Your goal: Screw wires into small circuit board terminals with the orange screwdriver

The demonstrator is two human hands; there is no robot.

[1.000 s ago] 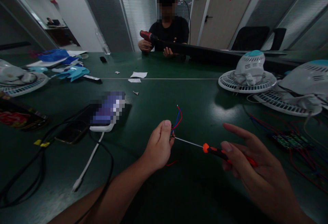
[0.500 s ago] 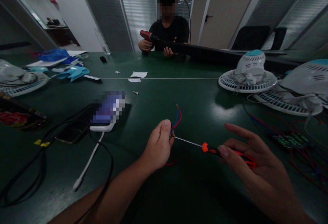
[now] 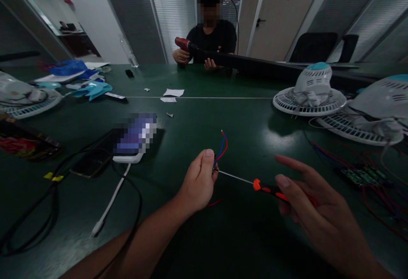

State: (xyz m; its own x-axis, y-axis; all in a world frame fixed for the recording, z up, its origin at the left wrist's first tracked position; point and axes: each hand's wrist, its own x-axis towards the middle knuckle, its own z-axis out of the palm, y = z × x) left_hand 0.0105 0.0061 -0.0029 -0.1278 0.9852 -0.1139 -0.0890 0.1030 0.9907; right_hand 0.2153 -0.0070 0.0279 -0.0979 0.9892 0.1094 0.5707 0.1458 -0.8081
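Note:
My left hand (image 3: 198, 180) is closed on a small circuit board (image 3: 214, 167), most of it hidden by the fingers. Red and blue wires (image 3: 225, 145) rise from it, and a short red wire end shows below the hand. An orange-and-black screwdriver (image 3: 266, 189) reaches from the right, its thin metal shaft slanting up to the board's edge. Its handle lies in my right hand (image 3: 318, 213), with the thumb over the handle and the index finger stretched out above. Whether the tip sits in a screw is too small to tell.
Wired circuit boards (image 3: 365, 175) lie at right, below upturned white fan housings (image 3: 314, 87). At left are a phone on a white stand (image 3: 135, 138), black cables (image 3: 54, 211) and a dark can (image 3: 25, 140). Across the table, a person holds a red drill (image 3: 182, 43) against a long black bar (image 3: 255, 64).
My right thumb and fingers have shifted along the screwdriver handle, covering more of it. The left hand keeps its grip on the board. The whole view has moved very slightly.

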